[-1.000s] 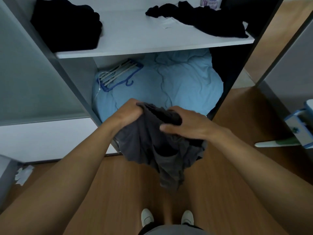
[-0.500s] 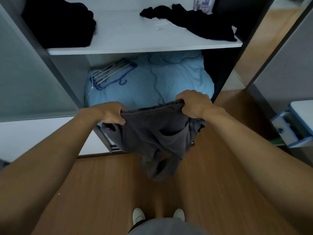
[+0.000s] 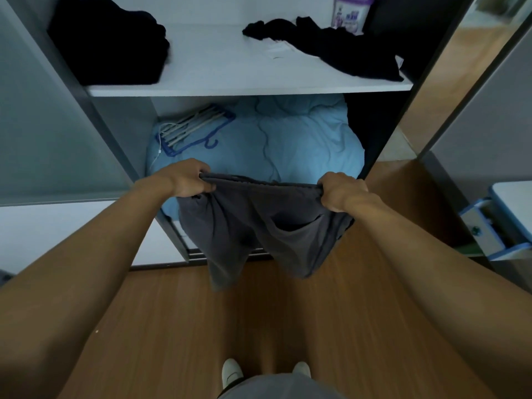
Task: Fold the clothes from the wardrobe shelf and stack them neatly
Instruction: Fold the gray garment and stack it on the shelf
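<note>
Both fists clamp the waistband of the dark grey cotton shorts (image 3: 259, 223), left hand (image 3: 184, 178) at nine o'clock, right hand (image 3: 341, 191) at three, legs hanging below the white wardrobe shelf (image 3: 247, 89), where black clothes (image 3: 112, 41) sit at eleven o'clock.

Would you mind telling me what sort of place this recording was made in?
Most likely a bedroom, at an open wardrobe: dark clothes on its white shelf, a blue duvet and hangers stored below.

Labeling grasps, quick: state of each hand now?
Left hand: closed on the shorts waistband.
Right hand: closed on the same waistband, other end.
</note>
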